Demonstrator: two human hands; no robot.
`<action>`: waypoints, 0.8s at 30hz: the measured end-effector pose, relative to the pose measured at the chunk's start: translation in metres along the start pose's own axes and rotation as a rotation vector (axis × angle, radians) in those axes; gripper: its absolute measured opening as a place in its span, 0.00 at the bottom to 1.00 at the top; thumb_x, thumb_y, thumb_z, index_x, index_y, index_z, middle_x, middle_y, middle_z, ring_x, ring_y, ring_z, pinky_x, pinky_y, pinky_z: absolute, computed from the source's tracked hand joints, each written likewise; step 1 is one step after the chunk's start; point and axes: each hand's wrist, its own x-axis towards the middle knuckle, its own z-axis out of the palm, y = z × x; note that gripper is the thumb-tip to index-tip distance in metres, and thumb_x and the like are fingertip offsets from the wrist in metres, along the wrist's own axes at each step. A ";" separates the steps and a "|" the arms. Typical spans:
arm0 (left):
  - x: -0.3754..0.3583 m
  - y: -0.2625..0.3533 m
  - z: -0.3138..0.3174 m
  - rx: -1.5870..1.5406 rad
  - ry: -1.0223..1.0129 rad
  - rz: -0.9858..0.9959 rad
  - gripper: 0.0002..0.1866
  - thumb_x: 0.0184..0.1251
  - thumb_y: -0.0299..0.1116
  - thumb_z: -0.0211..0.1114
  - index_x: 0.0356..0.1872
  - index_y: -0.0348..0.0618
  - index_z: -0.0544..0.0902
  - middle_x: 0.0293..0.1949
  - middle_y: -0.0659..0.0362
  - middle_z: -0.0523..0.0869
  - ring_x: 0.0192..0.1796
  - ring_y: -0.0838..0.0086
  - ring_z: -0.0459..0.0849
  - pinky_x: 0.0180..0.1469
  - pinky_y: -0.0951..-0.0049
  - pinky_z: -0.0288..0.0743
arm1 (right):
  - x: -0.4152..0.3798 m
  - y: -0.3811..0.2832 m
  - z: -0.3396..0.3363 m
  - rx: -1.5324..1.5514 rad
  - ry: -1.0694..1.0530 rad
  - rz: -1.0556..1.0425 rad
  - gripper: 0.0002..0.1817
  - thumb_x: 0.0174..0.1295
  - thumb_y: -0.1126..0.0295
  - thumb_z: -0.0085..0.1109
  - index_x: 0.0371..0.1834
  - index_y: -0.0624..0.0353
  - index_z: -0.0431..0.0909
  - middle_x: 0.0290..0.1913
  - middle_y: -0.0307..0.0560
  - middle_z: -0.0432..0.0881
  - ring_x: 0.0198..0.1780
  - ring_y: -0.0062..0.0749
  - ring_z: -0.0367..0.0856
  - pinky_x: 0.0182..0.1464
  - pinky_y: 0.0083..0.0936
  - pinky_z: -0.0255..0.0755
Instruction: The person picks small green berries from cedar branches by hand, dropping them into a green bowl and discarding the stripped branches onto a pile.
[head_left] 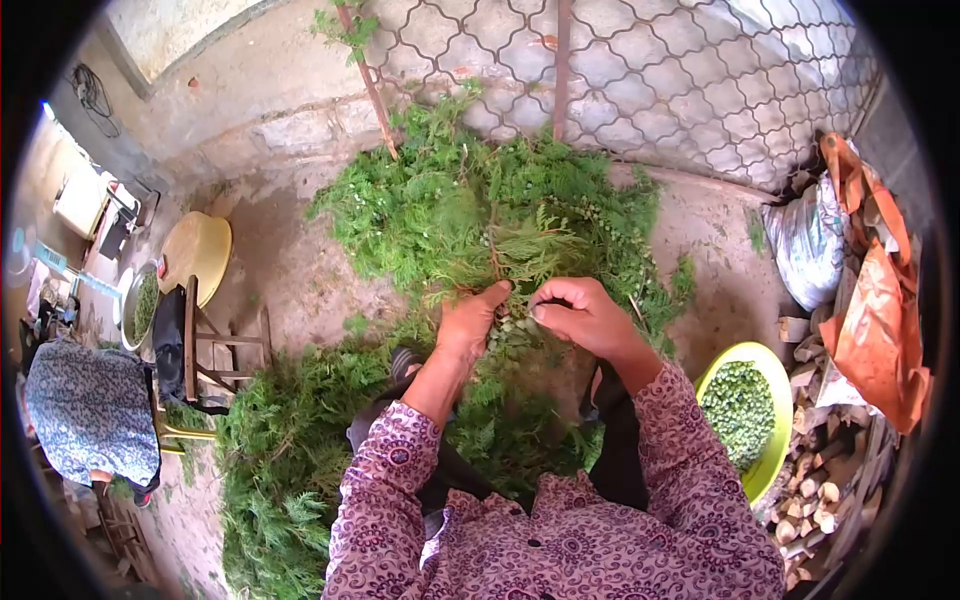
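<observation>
My left hand (468, 322) is closed round the stem of a leafy green branch (515, 248), whose fronds spread out beyond the fingers. Just to its right, my right hand (575, 315) has thumb and forefinger pinched close together beside the sprig; anything between those fingertips is too small to make out. Pale green berries (518, 330) hang between the two hands. Beyond them lies a large heap of cut green branches (400, 215). A yellow basin (779, 400) on the right holds many small green berries (738, 415).
More branches (280, 460) lie at the lower left. Near the left stand a wooden stool (230, 345), a yellow lid or basin (198, 255) and another person in patterned clothing (90, 410). On the right are a white sack (806, 250), an orange bag (875, 330) and stacked firewood (820, 490).
</observation>
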 end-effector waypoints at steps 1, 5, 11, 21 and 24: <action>-0.007 0.010 0.004 0.001 0.041 -0.014 0.12 0.55 0.30 0.63 0.39 0.35 0.78 0.36 0.58 0.81 0.38 0.76 0.77 0.41 0.76 0.70 | -0.002 0.002 -0.005 0.131 -0.060 0.020 0.06 0.57 0.72 0.50 0.31 0.64 0.73 0.21 0.37 0.71 0.18 0.15 0.62 0.19 0.15 0.55; -0.008 0.013 0.002 -0.013 0.087 0.011 0.12 0.53 0.30 0.65 0.38 0.35 0.78 0.34 0.59 0.81 0.33 0.76 0.77 0.36 0.76 0.70 | -0.008 -0.002 -0.008 0.717 -0.069 0.092 0.05 0.58 0.71 0.48 0.34 0.61 0.71 0.25 0.40 0.73 0.16 0.15 0.62 0.17 0.11 0.53; -0.009 0.018 0.006 -0.117 0.051 -0.015 0.11 0.55 0.32 0.64 0.37 0.37 0.78 0.31 0.61 0.80 0.31 0.78 0.76 0.34 0.78 0.70 | -0.005 -0.002 -0.007 0.810 -0.021 0.043 0.04 0.60 0.72 0.47 0.34 0.61 0.70 0.27 0.43 0.74 0.15 0.15 0.62 0.15 0.10 0.53; -0.007 0.016 0.008 -0.163 0.098 0.048 0.15 0.56 0.31 0.63 0.42 0.35 0.76 0.38 0.58 0.80 0.37 0.74 0.77 0.39 0.75 0.71 | 0.009 0.026 0.015 0.001 0.027 -0.009 0.12 0.57 0.66 0.55 0.38 0.62 0.71 0.23 0.35 0.70 0.19 0.12 0.65 0.19 0.13 0.60; -0.007 0.013 0.007 -0.168 0.111 0.048 0.14 0.56 0.30 0.63 0.41 0.35 0.76 0.37 0.58 0.80 0.36 0.75 0.77 0.39 0.75 0.71 | 0.013 0.035 0.025 -0.195 0.157 -0.134 0.13 0.55 0.67 0.57 0.40 0.63 0.71 0.24 0.36 0.73 0.21 0.16 0.69 0.23 0.16 0.65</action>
